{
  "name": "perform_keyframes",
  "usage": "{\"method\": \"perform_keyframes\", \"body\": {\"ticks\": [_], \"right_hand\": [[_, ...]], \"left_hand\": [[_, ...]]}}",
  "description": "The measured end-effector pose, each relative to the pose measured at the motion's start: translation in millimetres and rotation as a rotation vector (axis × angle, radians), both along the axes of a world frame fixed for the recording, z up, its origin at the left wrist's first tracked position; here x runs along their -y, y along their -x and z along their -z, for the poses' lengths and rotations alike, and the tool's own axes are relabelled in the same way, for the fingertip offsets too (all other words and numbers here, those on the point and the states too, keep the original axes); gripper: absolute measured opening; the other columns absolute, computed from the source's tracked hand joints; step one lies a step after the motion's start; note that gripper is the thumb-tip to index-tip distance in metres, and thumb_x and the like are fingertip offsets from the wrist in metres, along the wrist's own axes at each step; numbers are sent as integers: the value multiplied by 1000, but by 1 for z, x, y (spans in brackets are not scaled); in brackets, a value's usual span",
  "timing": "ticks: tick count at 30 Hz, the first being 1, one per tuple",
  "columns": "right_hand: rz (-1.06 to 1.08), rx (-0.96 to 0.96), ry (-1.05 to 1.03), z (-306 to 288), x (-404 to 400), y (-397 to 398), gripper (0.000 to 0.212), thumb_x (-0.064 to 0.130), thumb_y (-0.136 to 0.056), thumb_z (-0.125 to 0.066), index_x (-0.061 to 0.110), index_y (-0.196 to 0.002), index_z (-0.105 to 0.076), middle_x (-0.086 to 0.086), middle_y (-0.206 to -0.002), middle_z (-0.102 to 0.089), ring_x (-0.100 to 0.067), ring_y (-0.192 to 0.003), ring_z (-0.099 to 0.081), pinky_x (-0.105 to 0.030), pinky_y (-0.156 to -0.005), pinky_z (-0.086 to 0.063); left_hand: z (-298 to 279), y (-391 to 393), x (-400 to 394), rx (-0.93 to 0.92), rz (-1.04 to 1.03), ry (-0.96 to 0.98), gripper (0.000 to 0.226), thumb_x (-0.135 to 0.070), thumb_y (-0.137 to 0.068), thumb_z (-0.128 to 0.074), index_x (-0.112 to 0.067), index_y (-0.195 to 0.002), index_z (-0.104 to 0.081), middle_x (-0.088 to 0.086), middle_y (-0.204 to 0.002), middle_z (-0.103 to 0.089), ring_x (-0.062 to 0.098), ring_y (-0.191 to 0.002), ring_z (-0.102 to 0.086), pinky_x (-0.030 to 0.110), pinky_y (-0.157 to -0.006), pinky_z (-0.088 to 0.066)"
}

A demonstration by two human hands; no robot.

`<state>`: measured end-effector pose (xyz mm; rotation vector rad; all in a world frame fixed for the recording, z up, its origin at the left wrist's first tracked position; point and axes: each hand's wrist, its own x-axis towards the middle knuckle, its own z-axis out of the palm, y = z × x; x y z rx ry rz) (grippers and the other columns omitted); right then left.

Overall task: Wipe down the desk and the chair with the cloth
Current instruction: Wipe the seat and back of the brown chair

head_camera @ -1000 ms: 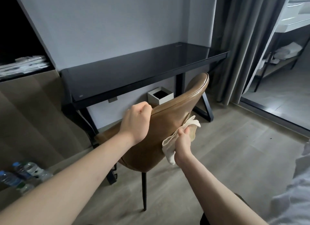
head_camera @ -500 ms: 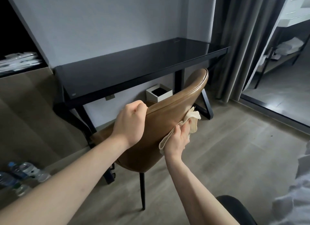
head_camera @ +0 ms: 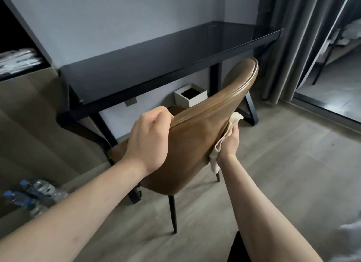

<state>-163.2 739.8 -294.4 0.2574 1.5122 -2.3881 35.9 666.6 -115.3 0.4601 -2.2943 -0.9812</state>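
Floor [head_camera: 273, 173]: one chair [head_camera: 187, 148], one cloth [head_camera: 224, 140], two hands gripping.

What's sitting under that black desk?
Under the black desk a small white box with a dark opening stands on the floor by the wall. The chair, gripped by the left hand, hides the floor nearer its seat.

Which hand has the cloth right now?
The right hand holds the cloth against the chair back's right side; the left hand only grips the back's top edge.
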Motion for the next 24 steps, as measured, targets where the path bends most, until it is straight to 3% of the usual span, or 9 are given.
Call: {"method": "perform_keyframes", "body": {"ticks": [4,8,11,14,15,17,20,22,24], "right_hand": [[-21,-6,-131,-2,-3,-14,40,51,-105,-44,42,-135,-68,11,-127,-72,-17,-122,-63,-42,-114,-44],[-60,-4,-123,-10,-8,-37,45,44,-114,-36,40,-157,-49,12,-140,-60,-16,-131,-53,-36,-108,-35],[-67,49,-100,-16,-7,-74,48,52,-113,-35,51,-160,-38,14,-146,-54,-17,-133,-48,-43,-119,-32],[-56,51,-123,-12,2,-118,56,60,-104,-38,57,-159,-26,4,-156,-50,-30,-138,-52,-49,-114,-39],[-66,71,-90,-11,5,-129,61,64,-100,-39,61,-158,-22,7,-157,-49,-27,-140,-52,-47,-115,-38],[-95,117,-19,-13,6,-144,60,57,-106,-42,63,-161,-19,17,-158,-42,-17,-143,-45,-39,-117,-30],[-112,118,17,-17,3,-145,56,36,-113,-42,50,-165,-26,14,-151,-45,-18,-134,-46,-39,-110,-32],[-61,97,11,-17,4,-131,49,30,-114,-41,38,-162,-38,4,-151,-52,-24,-135,-53,-37,-107,-38],[-2,127,97,-18,6,-111,43,31,-114,-41,43,-155,-47,6,-148,-58,-17,-134,-57,-35,-111,-41]], "left_hand": [[-3,0,-2,19,4,-19,32,-32,-96,-32,-18,-66,-30,-8,-57,-34,9,-57,-34,19,-50,-28],[-3,-2,-1,81,21,-55,34,-38,-96,-30,-20,-67,-34,-11,-56,-38,8,-57,-39,15,-53,-31],[-18,-1,7,275,58,-88,44,-34,-108,-33,-18,-68,-43,-9,-65,-49,9,-66,-46,29,-71,-37],[-55,10,10,509,172,-187,54,-48,-103,-39,-14,-67,-63,-7,-75,-65,25,-77,-56,44,-91,-45],[-66,17,6,579,203,-134,55,-56,-102,-37,-19,-77,-70,-6,-86,-70,33,-87,-58,49,-101,-47],[-80,33,-13,658,251,-2,60,-70,-102,-30,-35,-103,-78,-4,-115,-73,22,-104,-66,49,-110,-46],[-85,55,-37,685,222,100,77,-87,-92,-33,-32,-133,-68,-4,-128,-67,20,-112,-66,46,-105,-50],[-81,64,-33,666,203,111,77,-90,-88,-41,-32,-130,-68,-7,-123,-69,19,-108,-67,45,-102,-54],[-75,61,-24,643,253,50,72,-91,-84,-47,-35,-120,-75,-9,-114,-76,16,-103,-73,45,-101,-57]]}}
